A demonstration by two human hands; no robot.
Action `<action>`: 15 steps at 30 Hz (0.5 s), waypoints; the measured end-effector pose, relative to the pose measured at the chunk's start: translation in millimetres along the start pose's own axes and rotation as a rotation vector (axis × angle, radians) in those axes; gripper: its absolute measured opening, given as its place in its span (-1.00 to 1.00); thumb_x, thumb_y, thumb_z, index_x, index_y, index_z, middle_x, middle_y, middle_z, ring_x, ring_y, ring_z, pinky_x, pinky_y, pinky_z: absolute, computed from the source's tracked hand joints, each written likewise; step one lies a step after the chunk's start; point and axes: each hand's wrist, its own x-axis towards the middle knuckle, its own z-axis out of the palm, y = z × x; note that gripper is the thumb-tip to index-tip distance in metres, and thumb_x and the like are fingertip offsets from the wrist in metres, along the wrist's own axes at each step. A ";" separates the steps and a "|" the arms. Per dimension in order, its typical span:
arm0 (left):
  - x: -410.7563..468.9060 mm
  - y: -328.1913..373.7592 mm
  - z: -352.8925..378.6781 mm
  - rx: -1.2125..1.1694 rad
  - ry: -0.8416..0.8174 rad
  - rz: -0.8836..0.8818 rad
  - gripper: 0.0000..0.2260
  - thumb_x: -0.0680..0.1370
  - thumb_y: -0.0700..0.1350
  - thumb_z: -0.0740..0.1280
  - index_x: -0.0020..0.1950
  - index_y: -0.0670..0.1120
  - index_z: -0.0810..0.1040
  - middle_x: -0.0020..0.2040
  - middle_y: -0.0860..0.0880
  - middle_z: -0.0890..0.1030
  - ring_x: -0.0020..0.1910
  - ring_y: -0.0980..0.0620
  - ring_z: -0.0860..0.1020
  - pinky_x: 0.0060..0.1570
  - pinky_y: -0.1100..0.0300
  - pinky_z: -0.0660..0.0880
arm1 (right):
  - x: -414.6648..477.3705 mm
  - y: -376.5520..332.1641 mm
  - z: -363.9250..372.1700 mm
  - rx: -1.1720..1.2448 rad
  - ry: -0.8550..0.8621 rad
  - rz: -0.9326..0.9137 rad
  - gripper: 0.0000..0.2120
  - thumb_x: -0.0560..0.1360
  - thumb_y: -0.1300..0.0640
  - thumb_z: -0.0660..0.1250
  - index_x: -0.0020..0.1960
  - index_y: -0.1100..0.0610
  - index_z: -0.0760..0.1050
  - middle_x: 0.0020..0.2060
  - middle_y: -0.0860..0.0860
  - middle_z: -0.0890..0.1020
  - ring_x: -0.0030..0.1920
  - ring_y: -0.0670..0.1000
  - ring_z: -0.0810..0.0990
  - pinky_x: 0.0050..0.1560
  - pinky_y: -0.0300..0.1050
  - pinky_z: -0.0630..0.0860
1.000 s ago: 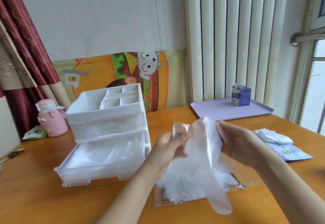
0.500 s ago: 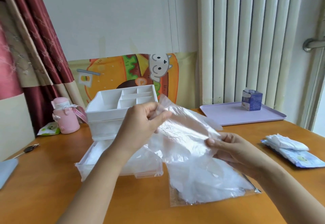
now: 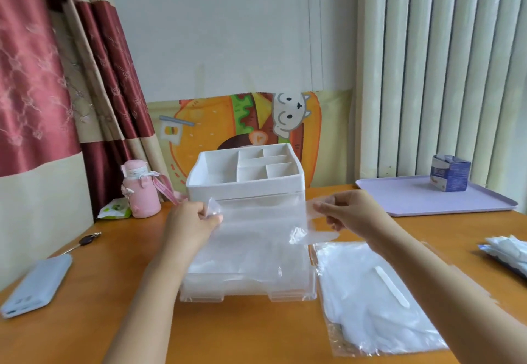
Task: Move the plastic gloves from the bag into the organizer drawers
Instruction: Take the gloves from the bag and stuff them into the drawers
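A clear plastic glove (image 3: pixel 256 238) is stretched flat between my hands, hanging over the pulled-out bottom drawer (image 3: pixel 248 289) of the white organizer (image 3: pixel 245 183). My left hand (image 3: pixel 191 221) pinches the glove's left edge. My right hand (image 3: pixel 348 212) pinches its right edge. The drawer holds more clear gloves under the stretched one. The clear bag (image 3: pixel 373 298) lies flat on the table to the right of the drawer, with a stack of white gloves inside.
A pink bottle (image 3: pixel 139 192) and a green packet (image 3: pixel 114 209) stand left of the organizer. Keys (image 3: pixel 85 241) and a grey case (image 3: pixel 37 286) lie at the left. A lilac tray (image 3: pixel 413 201) carries a small blue carton (image 3: pixel 450 172). Wipe packets (image 3: pixel 507 249) lie far right.
Both hands carried the glove from above the bag leftward to the open drawer and spread it flat. The view swung left and closer to the organizer.
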 end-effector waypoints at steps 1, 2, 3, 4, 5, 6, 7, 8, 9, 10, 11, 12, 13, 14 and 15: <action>0.4 -3.6 -1.0 0.029 -0.014 -0.028 -0.66 0.47 -0.09 0.45 -0.39 -0.15 0.38 -0.42 -0.09 0.42 -0.40 -0.05 0.34 -0.45 0.21 0.17 | 2.4 1.9 5.0 -0.059 0.003 0.003 -0.71 0.48 0.11 0.43 -0.40 0.14 0.53 -0.53 -0.03 0.52 -0.55 -0.11 0.39 -0.47 -0.38 0.37; 1.1 -7.9 -2.9 0.055 -0.021 -0.050 -0.66 0.47 -0.10 0.45 -0.40 -0.14 0.38 -0.42 -0.08 0.40 -0.39 -0.05 0.33 -0.45 0.19 0.17 | 4.9 3.2 12.2 -0.138 0.015 0.003 -0.73 0.47 0.09 0.43 -0.36 0.16 0.55 -0.50 -0.03 0.55 -0.54 -0.12 0.41 -0.48 -0.39 0.36; 1.2 -9.8 -2.5 0.084 -0.032 -0.068 -0.65 0.46 -0.10 0.45 -0.40 -0.14 0.36 -0.43 -0.07 0.38 -0.39 -0.06 0.33 -0.45 0.17 0.17 | 5.3 4.3 16.9 -0.242 0.050 -0.008 -0.77 0.46 0.07 0.44 -0.30 0.16 0.56 -0.46 -0.03 0.57 -0.50 -0.11 0.45 -0.47 -0.38 0.35; 1.8 -11.5 -2.8 0.118 -0.047 -0.089 -0.65 0.46 -0.09 0.45 -0.41 -0.13 0.36 -0.44 -0.06 0.37 -0.41 -0.05 0.33 -0.45 0.16 0.17 | 5.1 3.3 23.4 -0.368 0.109 -0.035 -0.81 0.45 0.05 0.44 -0.24 0.14 0.56 -0.39 -0.03 0.59 -0.42 -0.10 0.49 -0.44 -0.33 0.37; 1.7 -12.1 -2.7 0.149 -0.067 -0.113 -0.64 0.46 -0.08 0.45 -0.42 -0.12 0.35 -0.45 -0.05 0.38 -0.42 -0.04 0.33 -0.46 0.16 0.16 | 3.2 1.0 29.5 -0.492 0.189 -0.078 -0.84 0.44 0.06 0.44 -0.20 0.12 0.53 -0.32 -0.04 0.58 -0.33 -0.06 0.50 -0.37 -0.26 0.38; 1.2 -11.4 -2.0 0.176 -0.091 -0.133 -0.62 0.45 -0.06 0.45 -0.44 -0.11 0.34 -0.45 -0.06 0.39 -0.44 -0.02 0.33 -0.48 0.16 0.15 | -0.3 -2.8 35.6 -0.580 0.262 -0.153 -0.85 0.43 0.08 0.45 -0.18 0.10 0.49 -0.27 -0.04 0.56 -0.24 -0.02 0.50 -0.29 -0.19 0.37; 0.5 -8.9 -0.7 0.192 -0.117 -0.147 -0.61 0.46 -0.05 0.45 -0.44 -0.10 0.32 -0.44 -0.09 0.42 -0.46 0.00 0.32 -0.50 0.17 0.13 | -5.7 -8.1 41.3 -0.623 0.298 -0.248 -0.83 0.42 0.13 0.45 -0.18 0.08 0.45 -0.25 -0.05 0.53 -0.20 -0.01 0.48 -0.24 -0.16 0.35; -0.2 -6.0 -1.0 0.203 -0.141 -0.160 -0.63 0.46 -0.03 0.45 -0.42 -0.11 0.36 -0.39 -0.15 0.48 -0.44 -0.01 0.37 -0.52 0.18 0.13 | -10.9 -14.1 48.6 -0.631 0.270 -0.338 -0.81 0.41 0.17 0.45 -0.19 0.05 0.42 -0.25 -0.08 0.51 -0.19 -0.02 0.47 -0.23 -0.18 0.34; -0.9 -5.0 -2.3 0.217 -0.163 -0.168 -0.69 0.48 -0.01 0.44 -0.34 -0.16 0.47 -0.26 -0.19 0.56 -0.37 -0.05 0.48 -0.52 0.17 0.21 | -16.2 -20.6 58.7 -0.623 0.181 -0.401 -0.81 0.42 0.21 0.44 -0.19 0.03 0.43 -0.24 -0.10 0.51 -0.20 -0.07 0.47 -0.24 -0.26 0.35; -1.9 -0.1 -1.9 0.239 -0.182 -0.169 -0.71 0.49 -0.01 0.43 -0.18 -0.24 0.56 -0.12 -0.21 0.59 -0.21 -0.11 0.58 -0.44 0.10 0.35 | -20.6 -25.1 64.8 -0.617 0.062 -0.417 -0.83 0.44 0.22 0.42 -0.18 0.00 0.47 -0.21 -0.12 0.54 -0.19 -0.13 0.49 -0.24 -0.35 0.36; -2.4 -0.3 -2.0 0.264 -0.192 -0.178 -0.65 0.49 0.00 0.43 -0.02 -0.30 0.57 -0.02 -0.22 0.60 -0.04 -0.14 0.60 -0.25 0.01 0.47 | -23.2 -27.7 74.0 -0.625 -0.071 -0.395 -0.85 0.48 0.22 0.38 -0.12 -0.03 0.53 -0.14 -0.12 0.57 -0.13 -0.17 0.51 -0.20 -0.42 0.37; -2.4 0.1 -0.7 0.285 -0.194 -0.176 -0.61 0.49 0.00 0.43 0.06 -0.32 0.55 0.04 -0.22 0.59 0.06 -0.16 0.59 -0.08 -0.02 0.50 | -23.7 -28.1 79.5 -0.645 -0.189 -0.350 -0.83 0.51 0.22 0.34 -0.03 -0.05 0.58 -0.04 -0.12 0.60 -0.03 -0.17 0.54 -0.13 -0.46 0.37; -1.9 -1.2 0.5 0.301 -0.192 -0.175 -0.61 0.49 0.00 0.43 0.08 -0.31 0.55 0.05 -0.21 0.60 0.09 -0.16 0.58 -0.02 0.00 0.50 | -22.2 -28.2 84.0 -0.670 -0.280 -0.305 -0.78 0.54 0.21 0.30 0.07 -0.07 0.59 0.08 -0.10 0.60 0.08 -0.14 0.54 -0.03 -0.43 0.38; -1.6 -2.3 0.8 0.320 -0.193 -0.181 -0.64 0.49 -0.01 0.43 0.07 -0.29 0.56 0.05 -0.20 0.61 0.08 -0.16 0.59 -0.05 0.03 0.51 | -19.6 -28.8 87.5 -0.699 -0.357 -0.260 -0.73 0.56 0.21 0.26 0.16 -0.07 0.57 0.19 -0.10 0.57 0.17 -0.10 0.53 0.06 -0.35 0.38; -1.5 -2.5 1.6 0.334 -0.194 -0.190 -0.69 0.49 -0.02 0.44 0.04 -0.25 0.57 0.04 -0.18 0.62 0.06 -0.16 0.60 -0.12 0.08 0.49 | -16.9 -29.8 89.2 -0.726 -0.420 -0.222 -0.69 0.58 0.20 0.24 0.24 -0.08 0.53 0.27 -0.10 0.53 0.22 -0.07 0.50 0.13 -0.30 0.37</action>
